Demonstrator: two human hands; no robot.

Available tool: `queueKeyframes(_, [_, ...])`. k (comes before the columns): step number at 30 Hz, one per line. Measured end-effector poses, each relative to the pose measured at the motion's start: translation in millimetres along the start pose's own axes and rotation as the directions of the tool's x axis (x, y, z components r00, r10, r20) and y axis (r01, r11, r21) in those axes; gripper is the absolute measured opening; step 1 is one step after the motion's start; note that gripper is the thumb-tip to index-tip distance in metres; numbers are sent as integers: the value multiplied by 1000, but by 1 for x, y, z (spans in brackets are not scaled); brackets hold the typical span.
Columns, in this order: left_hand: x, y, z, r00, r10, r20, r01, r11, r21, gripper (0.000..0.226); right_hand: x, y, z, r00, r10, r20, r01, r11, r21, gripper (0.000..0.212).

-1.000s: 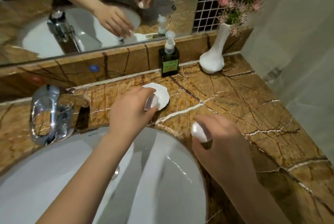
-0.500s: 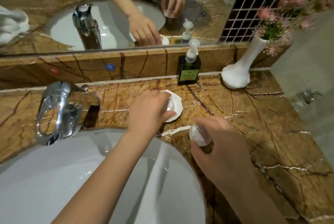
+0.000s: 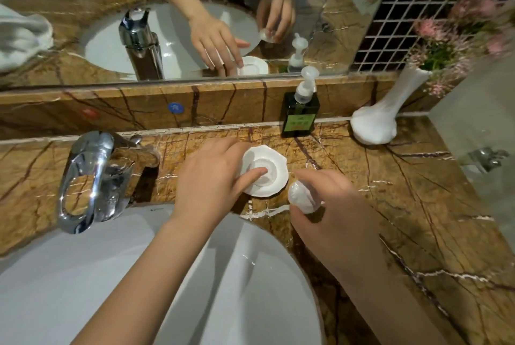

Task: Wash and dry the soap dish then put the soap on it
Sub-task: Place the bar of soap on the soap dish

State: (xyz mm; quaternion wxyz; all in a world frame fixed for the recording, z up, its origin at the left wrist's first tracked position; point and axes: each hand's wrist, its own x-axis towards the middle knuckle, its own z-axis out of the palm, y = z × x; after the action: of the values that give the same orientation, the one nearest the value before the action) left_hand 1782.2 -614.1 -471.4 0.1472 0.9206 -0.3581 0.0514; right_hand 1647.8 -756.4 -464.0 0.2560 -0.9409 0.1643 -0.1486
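Soap dish sits flat on desk, just right of faucet, in front of pump bottle. L hand rests on dish, fingers loosely spread, 1 fingertip touching dish centre; steadying, not gripping. R hand closed around soap, white lump held just right of dish, clear of it. Basin below dish. Step, by my read: wash/dry seems done, placing soap in hand. Next: L fingers need to clear centre, then R lowers soap onto middle and lets go. Soap prob. slick.
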Motion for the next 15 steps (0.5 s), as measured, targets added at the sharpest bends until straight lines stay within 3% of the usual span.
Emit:
queueKeyframes(5, [-15, -11, -19, 1000, -17, -13, 17, 1000, 12, 48, 26, -13, 17, 992, -90, -85, 99, 990, 100, 42])
queueKeyframes(8, [-20, -15, -28, 999, -52, 17, 52, 999, 16, 51, 46, -18, 31, 1000, -30, 0, 29, 991, 132, 44])
queueKeyframes(11, [-26, -16, -32, 996, -72, 59, 71, 997, 17, 51, 56, -20, 47, 998, 36, 53, -38, 999, 34, 47])
queueKeyframes(15, [-32, -18, -27, 990, -96, 108, 95, 995, 7, 48, 57, -19, 56, 998, -9, 64, 7, 999, 36, 46])
